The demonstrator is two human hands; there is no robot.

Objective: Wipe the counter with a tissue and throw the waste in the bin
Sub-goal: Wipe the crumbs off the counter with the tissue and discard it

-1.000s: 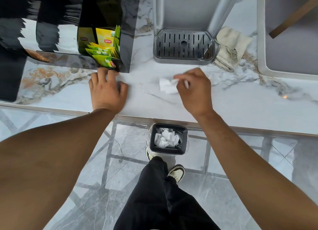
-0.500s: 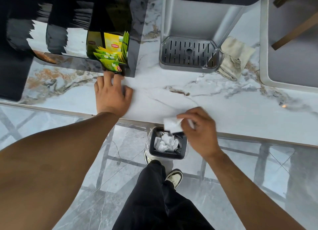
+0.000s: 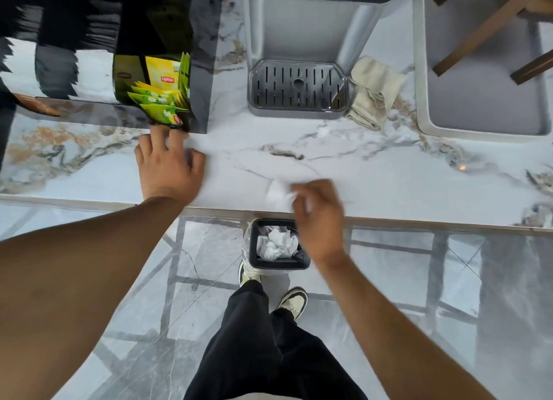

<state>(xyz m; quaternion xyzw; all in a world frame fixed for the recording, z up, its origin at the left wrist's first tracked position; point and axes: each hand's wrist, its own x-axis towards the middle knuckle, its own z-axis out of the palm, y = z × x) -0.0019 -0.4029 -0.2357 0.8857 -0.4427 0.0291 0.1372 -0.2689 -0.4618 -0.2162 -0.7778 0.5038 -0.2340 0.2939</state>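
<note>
The right hand [image 3: 318, 220] is smeared by motion, so its fingers run together; it pinches a white tissue [image 3: 278, 194] at the near edge of the tabletop [image 3: 389, 184], and the tissue itself is a pale blur against the white marble, its outline hard to trace. The wrist covers the right rim of the bin [image 3: 279, 244]. The bin stands on the floor just under the tabletop edge, one bin, with crumpled white tissues inside; how many cannot be told. A clear liner shows at its left side.

The left hand [image 3: 167, 166] lies flat and spread on the tabletop, holding nothing, its fingertips touching the foot of a dark glossy holder [image 3: 197, 70]. The holder is cut off at the top and left; green and yellow tea packets [image 3: 163, 97] fan out of it, too overlapped to count.

One grey machine [image 3: 299, 26], its top cut off, stands behind one slotted drip tray [image 3: 297, 87]. One beige cloth [image 3: 374, 91] lies bunched just right of the tray. One sink [image 3: 478, 100] is cropped at the right. Two shoes show below the bin, the left one partly hidden by it
</note>
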